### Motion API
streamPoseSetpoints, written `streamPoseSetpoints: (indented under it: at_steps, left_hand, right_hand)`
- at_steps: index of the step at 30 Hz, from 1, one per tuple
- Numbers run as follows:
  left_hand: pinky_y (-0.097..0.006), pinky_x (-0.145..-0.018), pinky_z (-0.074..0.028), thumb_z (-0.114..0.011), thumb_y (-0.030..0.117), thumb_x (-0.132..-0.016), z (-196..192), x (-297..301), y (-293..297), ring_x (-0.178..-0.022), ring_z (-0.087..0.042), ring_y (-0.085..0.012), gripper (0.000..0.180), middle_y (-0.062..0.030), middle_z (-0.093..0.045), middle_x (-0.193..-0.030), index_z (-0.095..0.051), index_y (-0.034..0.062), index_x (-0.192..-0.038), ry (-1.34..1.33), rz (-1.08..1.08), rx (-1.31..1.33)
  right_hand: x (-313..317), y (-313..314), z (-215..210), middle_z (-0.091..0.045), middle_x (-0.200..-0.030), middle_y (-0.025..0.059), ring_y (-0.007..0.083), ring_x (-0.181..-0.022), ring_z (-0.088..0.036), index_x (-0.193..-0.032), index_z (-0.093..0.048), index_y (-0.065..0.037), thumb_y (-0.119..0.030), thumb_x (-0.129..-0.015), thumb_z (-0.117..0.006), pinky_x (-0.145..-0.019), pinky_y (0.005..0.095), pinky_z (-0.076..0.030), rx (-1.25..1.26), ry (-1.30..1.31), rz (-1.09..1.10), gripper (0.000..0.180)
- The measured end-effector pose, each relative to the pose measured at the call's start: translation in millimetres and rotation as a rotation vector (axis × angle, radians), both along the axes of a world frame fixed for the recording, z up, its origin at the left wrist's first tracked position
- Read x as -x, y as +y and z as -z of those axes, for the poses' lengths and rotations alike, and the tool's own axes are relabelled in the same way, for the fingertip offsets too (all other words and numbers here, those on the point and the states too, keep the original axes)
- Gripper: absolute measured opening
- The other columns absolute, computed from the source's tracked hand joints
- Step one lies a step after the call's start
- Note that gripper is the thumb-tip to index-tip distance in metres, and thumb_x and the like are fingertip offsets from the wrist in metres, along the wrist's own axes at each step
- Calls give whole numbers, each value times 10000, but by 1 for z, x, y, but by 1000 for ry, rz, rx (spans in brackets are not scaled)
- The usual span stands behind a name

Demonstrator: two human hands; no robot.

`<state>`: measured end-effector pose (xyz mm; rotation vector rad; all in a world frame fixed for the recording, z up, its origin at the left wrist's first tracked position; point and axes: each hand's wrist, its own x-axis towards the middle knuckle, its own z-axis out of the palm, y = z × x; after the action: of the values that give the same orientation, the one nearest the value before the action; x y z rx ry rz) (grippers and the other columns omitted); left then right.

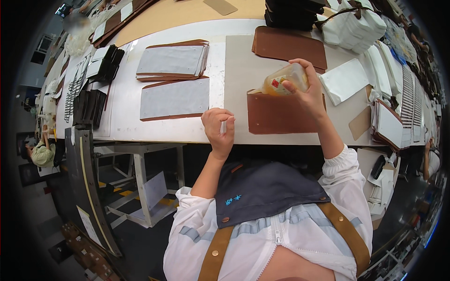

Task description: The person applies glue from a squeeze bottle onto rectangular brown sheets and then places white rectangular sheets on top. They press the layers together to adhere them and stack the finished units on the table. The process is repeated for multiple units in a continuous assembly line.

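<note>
Apparently I am partway through: the near brown panel point(281, 117), at the right, shows no grey facing, so I judge it unfinished, as are the far brown panels point(290, 47) beyond it. At the left, a far grey-faced stack point(171, 60) and a near grey-faced piece point(176, 99) lie flat; whether they are finished or waiting, I cannot tell. My right hand point(309, 91) has its fingers clamped around a clear bottle point(284, 76), tilted with its nozzle to the left, over the panel's far edge. Amber liquid point(271, 87) sits in its lower part, well short of full. My left hand point(218, 129) curls its fingers near the thumb; I cannot tell whether they pinch anything.
</note>
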<state>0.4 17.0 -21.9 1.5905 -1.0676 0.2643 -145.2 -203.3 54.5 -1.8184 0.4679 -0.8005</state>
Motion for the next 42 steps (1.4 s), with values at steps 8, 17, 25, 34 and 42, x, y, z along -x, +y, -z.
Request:
streamPoseSetpoints:
  at_steps: [8, 17, 25, 34, 42]
  left_hand:
    - [-381, -887, -403, -671, 111, -923, -1, 0, 0, -896, -589, -243, 125, -37, -655, -874, -580, 97, -838, -9, -6, -10]
    - [-378, -894, -420, -640, 103, -954, -3, 1, 2, -914, -586, -242, 130, -56, -663, -899, -582, 78, -840, -25, -14, -33]
    - [-382, -907, -420, -623, 104, -965, -1, 1, 1, -922, -583, -246, 137, -66, -660, -894, -578, 72, -839, -24, -12, -36]
    - [-385, -921, -436, -602, 105, -984, 1, 3, 1, -934, -573, -242, 152, -83, -641, -927, -566, 53, -847, -3, -5, -48]
    - [-354, -888, -445, -531, 132, -1038, 5, 4, 1, -923, -573, -227, 174, -76, -615, -925, -583, 28, -908, -6, -45, -58]
  right_hand:
    - [3, 2, -4, -579, -1131, 34, 134, -1047, -565, -1268, -544, -68, -295, -859, -832, -923, 284, -475, 32, 52, -26, 550]
    - [25, 16, -5, -577, -1153, 37, 138, -1073, -562, -1268, -550, -70, -300, -861, -825, -945, 291, -471, -89, 114, -179, 542]
    - [72, -5, 14, -585, -1270, 129, 261, -1259, -560, -1342, -506, -87, -465, -906, -735, -1058, 385, -477, -655, -203, -181, 621]
    - [188, -86, -23, -643, -1259, 140, 255, -1191, -642, -1360, -518, -19, -499, -966, -643, -1025, 379, -540, -611, -532, 344, 633]
    - [203, -95, 2, -629, -1177, 33, 99, -1052, -629, -1359, -513, -19, -324, -887, -808, -926, 269, -526, -291, -267, 477, 634]
